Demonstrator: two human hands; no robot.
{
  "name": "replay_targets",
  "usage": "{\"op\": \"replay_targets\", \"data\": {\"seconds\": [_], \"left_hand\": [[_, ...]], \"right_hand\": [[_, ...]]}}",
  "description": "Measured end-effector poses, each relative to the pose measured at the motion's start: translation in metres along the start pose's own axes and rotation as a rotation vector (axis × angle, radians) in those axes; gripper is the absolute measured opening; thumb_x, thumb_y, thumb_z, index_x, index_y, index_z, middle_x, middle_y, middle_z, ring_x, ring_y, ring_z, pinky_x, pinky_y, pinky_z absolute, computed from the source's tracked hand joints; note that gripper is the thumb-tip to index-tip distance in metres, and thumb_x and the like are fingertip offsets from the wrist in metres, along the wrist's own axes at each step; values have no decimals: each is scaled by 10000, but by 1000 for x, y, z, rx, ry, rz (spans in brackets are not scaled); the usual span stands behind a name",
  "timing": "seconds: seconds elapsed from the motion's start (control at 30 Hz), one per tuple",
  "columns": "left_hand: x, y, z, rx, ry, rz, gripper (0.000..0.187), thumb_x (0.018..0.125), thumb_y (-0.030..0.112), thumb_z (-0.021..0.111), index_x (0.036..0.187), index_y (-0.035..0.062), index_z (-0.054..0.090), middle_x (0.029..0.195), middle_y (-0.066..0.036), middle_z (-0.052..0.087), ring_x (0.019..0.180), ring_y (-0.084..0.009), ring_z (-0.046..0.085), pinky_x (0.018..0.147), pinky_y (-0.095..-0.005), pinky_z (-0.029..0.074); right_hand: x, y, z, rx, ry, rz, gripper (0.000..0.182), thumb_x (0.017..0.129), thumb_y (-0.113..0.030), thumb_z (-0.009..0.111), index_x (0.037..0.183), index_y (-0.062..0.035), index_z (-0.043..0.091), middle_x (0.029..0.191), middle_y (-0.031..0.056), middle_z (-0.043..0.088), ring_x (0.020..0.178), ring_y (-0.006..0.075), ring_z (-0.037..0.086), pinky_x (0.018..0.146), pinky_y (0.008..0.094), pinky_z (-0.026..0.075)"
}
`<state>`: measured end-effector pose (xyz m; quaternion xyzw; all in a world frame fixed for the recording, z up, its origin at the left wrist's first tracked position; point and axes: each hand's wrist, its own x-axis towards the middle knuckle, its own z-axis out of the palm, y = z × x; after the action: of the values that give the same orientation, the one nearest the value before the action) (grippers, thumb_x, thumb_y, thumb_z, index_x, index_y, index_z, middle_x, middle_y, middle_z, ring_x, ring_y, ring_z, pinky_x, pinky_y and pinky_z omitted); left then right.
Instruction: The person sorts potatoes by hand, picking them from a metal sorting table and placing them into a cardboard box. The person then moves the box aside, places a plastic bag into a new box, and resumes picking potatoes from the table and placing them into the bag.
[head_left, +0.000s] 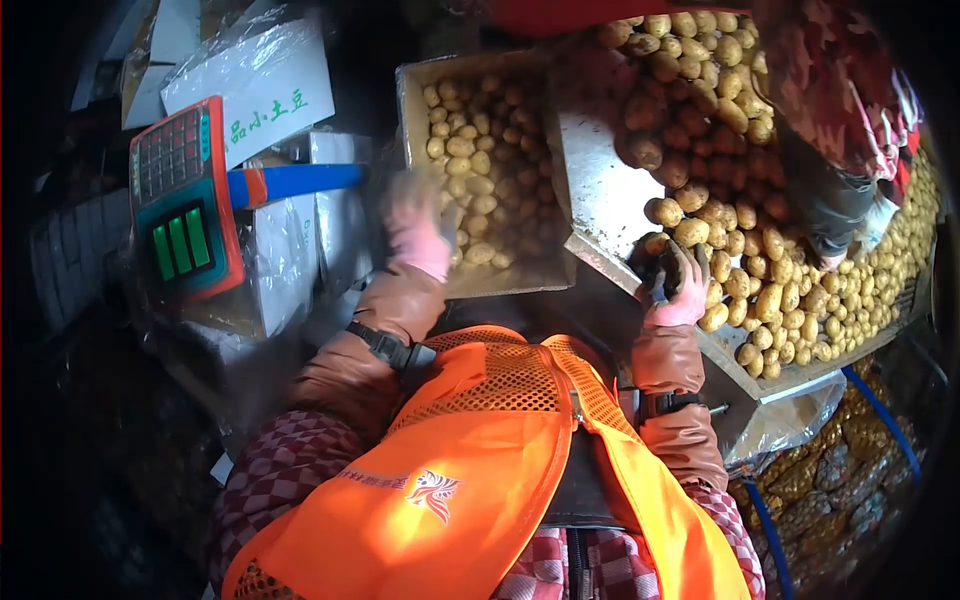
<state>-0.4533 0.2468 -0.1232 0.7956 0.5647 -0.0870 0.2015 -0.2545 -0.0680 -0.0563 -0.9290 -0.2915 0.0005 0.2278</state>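
Observation:
My left hand (418, 228), in a pink glove, is smeared by motion at the left side of an open cardboard box (505, 283). Many small potatoes (462, 165) lie inside that box, partly in shade. My right hand (684, 290), gloved in pink with dark fingers, is at the near left edge of a large heap of potatoes (775, 300). Its fingers curl around a shaded potato (655, 245), partly hidden by the glove. A pale metal chute (600, 170) lies between the box and the heap.
A scale display with keypad (185, 200) stands left, by a blue bar (310, 180) and plastic-wrapped white cartons (270, 90). Another person (840, 110) reaches into the heap at right. Below the sorting table's edge (790, 385) are mesh-like sacks (830, 480) and blue straps.

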Motion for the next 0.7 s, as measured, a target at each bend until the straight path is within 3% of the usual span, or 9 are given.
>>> {"op": "replay_targets", "data": {"seconds": [0.03, 0.2, 0.3, 0.33, 0.4, 0.47, 0.57, 0.63, 0.7], "left_hand": [[12, -13, 0, -46, 12, -107, 408, 957, 277, 568, 1323, 97, 579, 1302, -210, 578, 1218, -403, 545, 1026, -481, 437], [55, -85, 14, -593, -369, -125, 389, 959, 338, 598, 1260, 93, 635, 1089, -206, 702, 1007, -421, 678, 862, -454, 540], [60, -83, 33, -127, -127, -160, 315, 958, 277, 584, 1210, 101, 655, 1131, -204, 692, 1066, -406, 656, 896, -453, 530], [51, -61, 31, 50, -158, -198, 322, 958, 268, 585, 1229, 102, 638, 1197, -195, 675, 1097, -400, 650, 918, -469, 519], [38, -35, 17, 194, -178, -124, 434, 904, 332, 664, 1249, 73, 619, 1222, -207, 654, 1155, -412, 609, 969, -465, 481], [27, -20, -2, 285, 86, 69, 414, 908, 302, 650, 1264, 93, 618, 1231, -197, 652, 1157, -405, 607, 976, -447, 480], [12, 9, -24, 388, 511, 343, 396, 915, 258, 629, 1287, 122, 617, 1246, -182, 648, 1159, -393, 603, 987, -421, 479], [0, 41, -39, 168, 432, 561, 381, 906, 242, 627, 1267, 119, 636, 1229, -183, 656, 1126, -386, 616, 975, -413, 486], [-30, 115, -54, -157, -19, 736, 385, 881, 227, 655, 1243, 98, 655, 1195, -189, 674, 1098, -361, 641, 954, -409, 500]], "right_hand": [[1, -1, -3, -16, -17, 5, 465, 751, -114, 666, 1215, -110, 671, 1207, 129, 657, 1277, 399, 509, 1086, 483, 425], [1, -1, -5, -33, 4, 39, 473, 740, -111, 674, 1213, -126, 672, 1209, 119, 659, 1262, 384, 521, 1080, 466, 432], [1, -3, -5, -21, 45, 47, 478, 732, -101, 687, 1208, -140, 670, 1235, 99, 649, 1246, 357, 533, 1084, 445, 425], [-1, -3, -6, -11, 43, 55, 488, 726, -100, 692, 1212, -141, 666, 1242, 96, 644, 1240, 352, 537, 1085, 441, 422], [-3, 5, 1, 67, 130, 33, 523, 684, -86, 720, 1200, -149, 664, 1214, 102, 646, 1205, 336, 552, 1060, 437, 439], [-5, 7, -5, 151, 100, 49, 519, 672, -67, 720, 1181, -150, 664, 1193, 103, 646, 1186, 335, 557, 1031, 444, 458], [-7, 19, -8, 414, 166, -61, 394, 658, -33, 694, 1038, -134, 699, 1083, 97, 672, 1077, 339, 603, 944, 430, 489], [-6, 19, -19, 577, 158, -64, 271, 655, -18, 648, 901, -111, 713, 939, 96, 690, 944, 329, 645, 863, 406, 511], [-14, 37, -36, 656, 71, -92, 240, 673, -17, 609, 872, -84, 725, 900, 112, 688, 913, 318, 654, 852, 400, 516]]}}
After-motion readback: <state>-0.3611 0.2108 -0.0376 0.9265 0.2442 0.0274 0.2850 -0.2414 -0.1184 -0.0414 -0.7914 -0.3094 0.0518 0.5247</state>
